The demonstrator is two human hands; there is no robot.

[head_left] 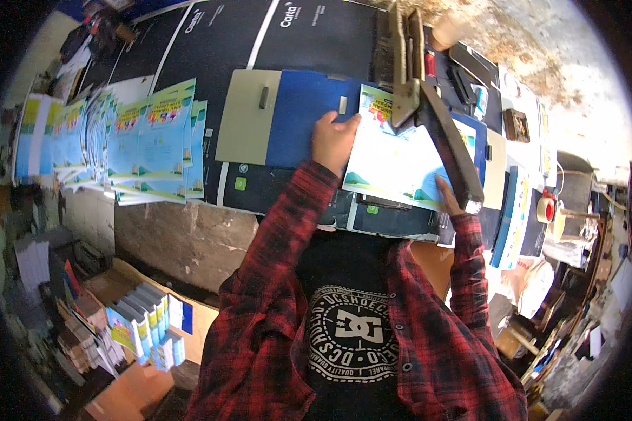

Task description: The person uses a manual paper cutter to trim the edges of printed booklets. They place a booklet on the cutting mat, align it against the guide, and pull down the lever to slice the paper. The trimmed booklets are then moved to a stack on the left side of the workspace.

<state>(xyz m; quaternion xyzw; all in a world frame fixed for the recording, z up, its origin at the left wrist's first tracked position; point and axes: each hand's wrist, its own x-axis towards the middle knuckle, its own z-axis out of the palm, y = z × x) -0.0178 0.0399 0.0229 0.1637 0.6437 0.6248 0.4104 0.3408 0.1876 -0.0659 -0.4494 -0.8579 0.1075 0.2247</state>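
Observation:
A printed sheet (379, 165) with a bright picture, green and blue with a pale middle, lies over the blue board (305, 119). At its left edge is my left hand (335, 142), fingers curled and thumb against the paper. My right hand (449, 195) grips the lower right part of the sheet, partly hidden beneath a dark lever arm (449, 144). This arm belongs to a metal device, like a heavy stapler, whose head (405, 105) sits over the sheet's upper part. Glare washes out the paper's middle.
Fanned stacks of similar printed sheets (154, 144) cover the table's left. A red tape roll (545, 209), a blue-edged stack (512, 217) and small tools lie on the right. Bundled booklets (139, 319) stand below left, by a cardboard box (130, 393).

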